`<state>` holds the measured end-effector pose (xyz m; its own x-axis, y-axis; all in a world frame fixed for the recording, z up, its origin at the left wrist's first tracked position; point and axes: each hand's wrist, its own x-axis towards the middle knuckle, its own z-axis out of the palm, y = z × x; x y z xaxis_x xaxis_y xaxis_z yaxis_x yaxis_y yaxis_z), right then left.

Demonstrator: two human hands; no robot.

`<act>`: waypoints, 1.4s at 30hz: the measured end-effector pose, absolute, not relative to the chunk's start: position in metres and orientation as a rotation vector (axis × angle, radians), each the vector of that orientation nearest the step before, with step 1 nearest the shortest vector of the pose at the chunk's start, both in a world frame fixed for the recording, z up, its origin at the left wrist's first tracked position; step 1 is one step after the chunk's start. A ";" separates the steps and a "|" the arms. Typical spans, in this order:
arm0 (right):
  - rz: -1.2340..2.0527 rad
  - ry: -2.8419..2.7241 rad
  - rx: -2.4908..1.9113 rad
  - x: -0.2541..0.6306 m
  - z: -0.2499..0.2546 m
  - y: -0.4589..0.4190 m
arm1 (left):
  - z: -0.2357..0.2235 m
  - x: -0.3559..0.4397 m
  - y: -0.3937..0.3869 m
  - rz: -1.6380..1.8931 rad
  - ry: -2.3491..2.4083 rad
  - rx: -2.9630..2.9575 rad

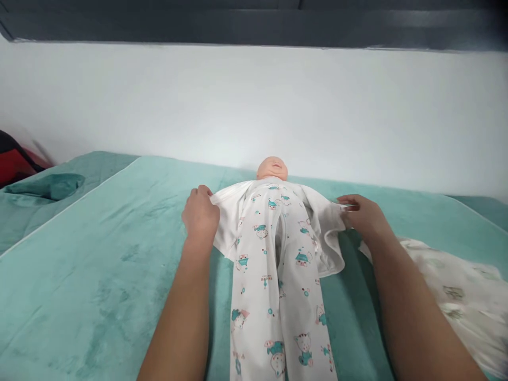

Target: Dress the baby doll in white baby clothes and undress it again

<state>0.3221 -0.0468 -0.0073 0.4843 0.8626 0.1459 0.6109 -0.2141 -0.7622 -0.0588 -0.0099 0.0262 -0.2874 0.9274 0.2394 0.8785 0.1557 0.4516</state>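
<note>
A baby doll (272, 168) lies on its back, its head towards the wall. Over its body is spread a white baby outfit (257, 275) with printed cartoon animals, long legs and an opening at the crotch. Whether top and legs are one piece I cannot tell. My left hand (201, 212) is closed on the outer edge of the plain white side flap or sleeve at the left. On the opposite side my right hand (362, 214) pinches the edge of the other white flap, holding it out sideways. The doll's arms and body are hidden under the cloth.
A green plush cover (99, 254) lies under everything, up to a white wall (159, 100). Beside my right forearm is a crumpled white patterned cloth (456, 296). A red and black object (16, 161) stands at the far left edge, near a green fold (47, 185).
</note>
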 end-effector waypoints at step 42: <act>0.262 -2.725 -1.617 0.104 0.073 0.044 | 0.007 -0.021 0.046 0.552 2.192 2.146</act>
<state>0.1040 0.0443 0.0734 -0.4819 0.8685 -0.1162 0.8747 0.4690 -0.1219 -0.0208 0.0462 0.0072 -0.0521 0.9726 0.2266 0.9639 -0.0104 0.2661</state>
